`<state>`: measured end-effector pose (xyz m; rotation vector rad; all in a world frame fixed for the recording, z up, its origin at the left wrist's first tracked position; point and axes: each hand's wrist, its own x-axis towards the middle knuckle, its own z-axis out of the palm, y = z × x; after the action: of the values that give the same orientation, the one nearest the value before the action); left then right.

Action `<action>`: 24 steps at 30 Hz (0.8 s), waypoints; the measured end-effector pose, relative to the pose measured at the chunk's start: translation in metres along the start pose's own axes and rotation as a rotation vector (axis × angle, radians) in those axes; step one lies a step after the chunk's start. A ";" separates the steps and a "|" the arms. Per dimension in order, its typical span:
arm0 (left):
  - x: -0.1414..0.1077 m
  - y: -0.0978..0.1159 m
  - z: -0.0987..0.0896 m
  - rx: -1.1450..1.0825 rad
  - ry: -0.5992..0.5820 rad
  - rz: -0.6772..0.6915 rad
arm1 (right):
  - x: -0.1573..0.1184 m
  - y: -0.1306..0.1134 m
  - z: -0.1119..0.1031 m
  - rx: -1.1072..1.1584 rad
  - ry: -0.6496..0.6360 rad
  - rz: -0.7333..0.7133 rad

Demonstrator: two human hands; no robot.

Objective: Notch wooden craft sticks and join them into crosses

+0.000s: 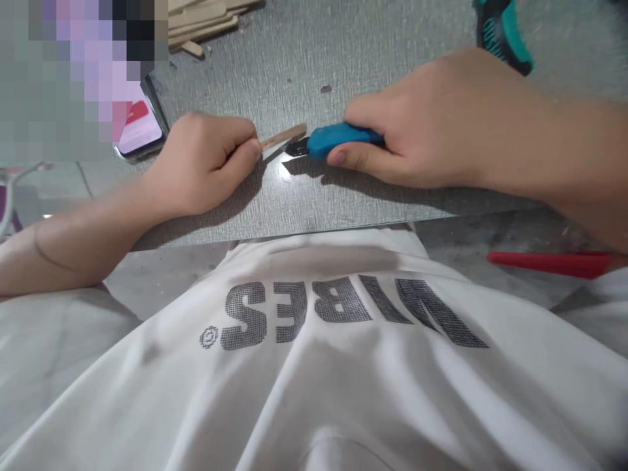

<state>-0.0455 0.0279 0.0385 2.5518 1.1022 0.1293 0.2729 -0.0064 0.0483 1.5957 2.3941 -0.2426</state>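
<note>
Shirt (pixel 294 386) — LH (pixel 203 162) stick (pixel 282 137), RH (pixel 441 124) cutter (pixel 330 139)

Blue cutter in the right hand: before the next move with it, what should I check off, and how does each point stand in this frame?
1. Right hand closed around the blue cutter: ok.
2. Left hand pinching the wooden stick: ok.
3. Cutter directed away from the left hand: not ok; its dark front end points toward it.
4. Left fingers apart from the front end: ok, a gap shows.
5. Cutting edge touching the stick: cannot tell; they overlap in view.
6. Loose sticks clear of both hands: ok, they lie farther back.
</note>
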 end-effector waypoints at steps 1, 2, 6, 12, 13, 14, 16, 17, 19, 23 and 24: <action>0.000 -0.001 0.000 0.007 -0.015 0.011 | 0.000 -0.001 0.000 0.001 0.006 -0.001; -0.001 -0.001 0.000 0.013 -0.031 0.018 | -0.001 -0.001 0.000 0.015 0.016 -0.009; -0.003 -0.003 0.001 0.038 -0.088 0.010 | -0.003 0.001 0.003 0.066 0.049 -0.035; -0.007 -0.004 0.007 0.059 -0.072 -0.041 | -0.005 0.000 0.002 0.072 0.034 -0.036; -0.008 -0.003 0.007 0.059 -0.066 -0.047 | -0.005 -0.002 0.000 0.073 0.019 -0.022; -0.008 -0.003 0.008 0.061 -0.062 -0.054 | -0.004 -0.004 -0.002 0.058 0.002 -0.007; -0.009 -0.003 0.009 0.063 -0.056 -0.064 | -0.004 -0.008 -0.005 -0.016 -0.031 0.006; -0.009 -0.002 0.009 0.064 -0.052 -0.062 | -0.003 -0.009 -0.007 -0.053 -0.038 0.001; -0.009 -0.002 0.009 0.074 -0.043 -0.043 | -0.002 -0.011 -0.009 -0.077 -0.036 -0.008; -0.008 -0.001 0.012 0.168 -0.049 0.045 | -0.003 -0.012 -0.012 -0.033 -0.069 0.026; -0.008 -0.001 0.013 0.197 -0.048 0.071 | -0.003 -0.012 -0.013 -0.042 -0.090 0.036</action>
<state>-0.0485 0.0191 0.0263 2.7535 1.0534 -0.0242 0.2611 -0.0102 0.0616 1.5743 2.2860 -0.2498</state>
